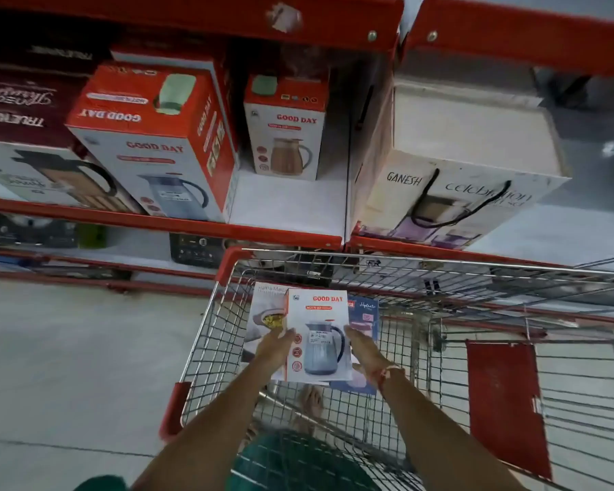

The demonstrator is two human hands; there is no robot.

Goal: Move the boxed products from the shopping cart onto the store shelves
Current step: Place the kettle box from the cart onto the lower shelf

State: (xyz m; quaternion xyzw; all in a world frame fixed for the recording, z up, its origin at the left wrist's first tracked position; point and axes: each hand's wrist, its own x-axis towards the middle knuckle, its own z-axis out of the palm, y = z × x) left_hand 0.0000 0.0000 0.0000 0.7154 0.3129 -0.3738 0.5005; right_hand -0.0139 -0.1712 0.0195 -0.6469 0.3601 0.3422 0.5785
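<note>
Both hands clamped the Good Day box [319,335] by its long sides – left hand [274,346], right hand [365,346] – face up over the cart [475,274]. Likely bound for the open gap [288,203] on the shelf [163,221] beside matching boxes [285,127].

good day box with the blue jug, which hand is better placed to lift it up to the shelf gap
Neither alone: left hand and right hand flank the white-and-red Good Day box; the bare shelf gap lies up-left.
</note>
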